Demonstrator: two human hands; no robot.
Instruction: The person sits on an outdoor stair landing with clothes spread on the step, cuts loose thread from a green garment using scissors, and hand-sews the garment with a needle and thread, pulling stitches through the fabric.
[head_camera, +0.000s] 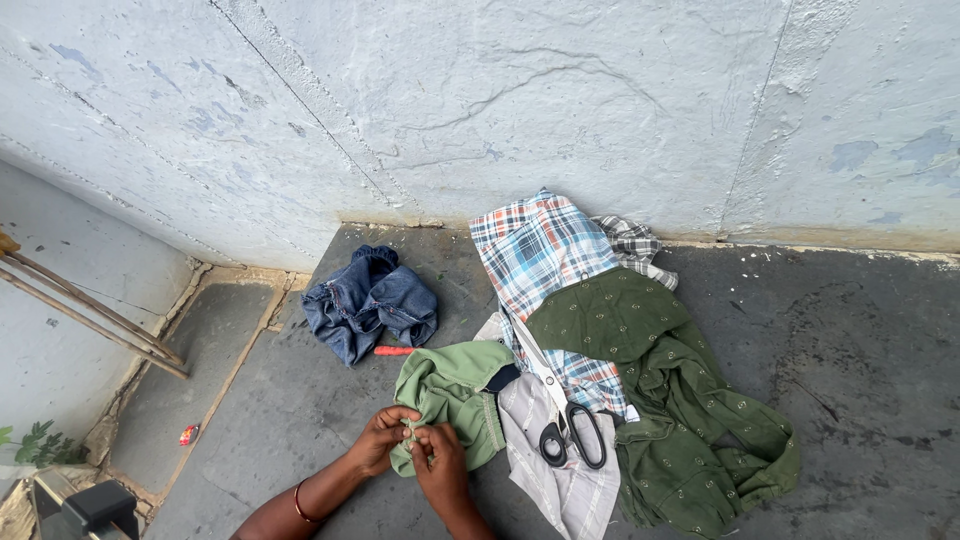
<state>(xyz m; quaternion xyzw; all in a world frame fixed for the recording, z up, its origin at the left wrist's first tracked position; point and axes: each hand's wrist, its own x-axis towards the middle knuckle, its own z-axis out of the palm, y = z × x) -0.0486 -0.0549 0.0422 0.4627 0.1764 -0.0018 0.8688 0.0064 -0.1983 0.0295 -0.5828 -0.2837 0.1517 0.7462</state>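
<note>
Light green garment (455, 395) lies crumpled on the grey concrete floor (850, 350), low centre of view, w/ its lower-left edge lifted into both hands. Hidden or unclear: what exactly sits betw. the fingertips is too small to tell, maybe a seam or thread, can't say. Both forearms cut off by bottom edge of frame; thin bangle on left wrist. Garment's right part is overlapped by a dark collar-like patch and borders a pale striped cloth (560, 470), so its full shape can't be made out.

Left hand (380, 440): fingers curled, tips pressed together, pinching the garment edge. Right hand (438, 465): fingers bent inward, also pinching the same edge, the two hands touching at the tips.

Looks: soft matte fabric, pale sage green, bunched in folds, a ribbed or stitched band visible along the lower right side.

Around: black-handled scissors (565, 415) lie on the striped cloth just right of the garment, blades pointing up-left. Dark olive printed shirt (670, 400) spread further right, partly over a blue-red plaid shirt (535, 250) that reaches to the wall (480, 100). Crumpled blue jeans (368, 300) up-left, apart from garment; small orange-red object (393, 351) betw. them, kind unclear.
</note>
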